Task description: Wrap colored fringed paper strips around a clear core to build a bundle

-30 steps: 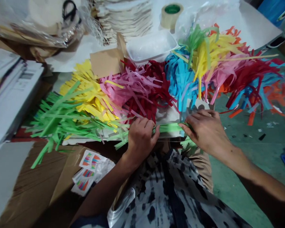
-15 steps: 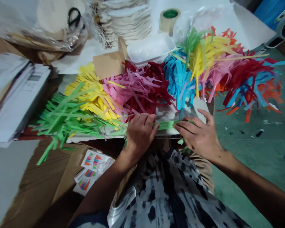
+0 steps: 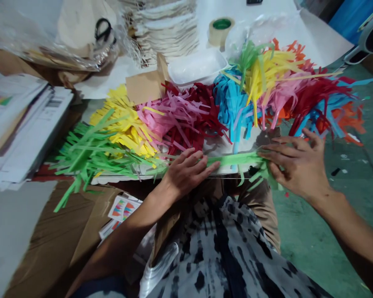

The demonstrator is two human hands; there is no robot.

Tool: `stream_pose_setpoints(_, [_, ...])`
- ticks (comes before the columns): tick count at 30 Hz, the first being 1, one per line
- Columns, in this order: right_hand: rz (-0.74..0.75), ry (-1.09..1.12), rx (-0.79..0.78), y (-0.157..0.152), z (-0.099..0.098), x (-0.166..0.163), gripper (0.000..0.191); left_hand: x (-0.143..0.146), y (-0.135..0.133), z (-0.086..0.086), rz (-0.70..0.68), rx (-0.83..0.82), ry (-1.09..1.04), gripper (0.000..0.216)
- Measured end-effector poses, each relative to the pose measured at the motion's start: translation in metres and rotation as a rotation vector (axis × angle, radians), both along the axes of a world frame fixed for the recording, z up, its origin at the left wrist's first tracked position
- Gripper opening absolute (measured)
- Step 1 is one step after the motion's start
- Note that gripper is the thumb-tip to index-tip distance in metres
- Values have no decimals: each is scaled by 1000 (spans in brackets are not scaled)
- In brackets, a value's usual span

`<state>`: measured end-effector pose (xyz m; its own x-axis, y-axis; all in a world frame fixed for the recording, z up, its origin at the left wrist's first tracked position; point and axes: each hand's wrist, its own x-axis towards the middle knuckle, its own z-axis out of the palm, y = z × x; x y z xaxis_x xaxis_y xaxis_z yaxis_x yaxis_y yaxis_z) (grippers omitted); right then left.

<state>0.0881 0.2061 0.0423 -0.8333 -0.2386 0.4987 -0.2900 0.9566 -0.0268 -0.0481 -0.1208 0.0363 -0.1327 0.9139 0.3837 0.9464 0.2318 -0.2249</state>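
A flattened green tissue-paper strip (image 3: 236, 159) runs along the front edge of the table between my hands. My left hand (image 3: 188, 169) lies over its left part, fingers stretched out and pressing down. At its right end is my right hand (image 3: 295, 163), fingers spread and fingertips touching the paper; what lies under the palm is hidden. Loose green fringe (image 3: 262, 177) hangs off the edge below the right fingertips. Beside my left hand is a green tissue tassel (image 3: 90, 149); yellow (image 3: 124, 124), pink (image 3: 170, 111) and dark red (image 3: 189, 138) tassels lie behind it.
Blue tassels (image 3: 231, 99) and a mixed-colour tassel bundle (image 3: 298, 82) lie right. Behind stand a white tray (image 3: 199, 66), a tape roll (image 3: 220, 31) and stacked cream pieces (image 3: 166, 31). Black-handled scissors (image 3: 103, 30) and paper stacks (image 3: 46, 128) are left. Printed cards (image 3: 122, 209) lie below.
My right hand has moved right along the green strip, leaving a longer stretch between the hands. The left hand stays near its place, its fingers now stretched flatter. Green fringe shows at the edge.
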Motion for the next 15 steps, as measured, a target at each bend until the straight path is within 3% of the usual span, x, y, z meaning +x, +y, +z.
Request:
stream_pose_setpoints(4, [-72, 61, -65, -21, 14, 3, 20, -2, 5, -1, -38, -20, -44, 43])
stream_pose_setpoints(9, [143, -96, -65, -72, 5, -3, 32, 0, 3, -3, -30, -19, -35, 40])
stream_pose_setpoints(15, [100, -176, -131, -64, -4, -11, 24, -7, -34, 13, -52, 32, -164, 32])
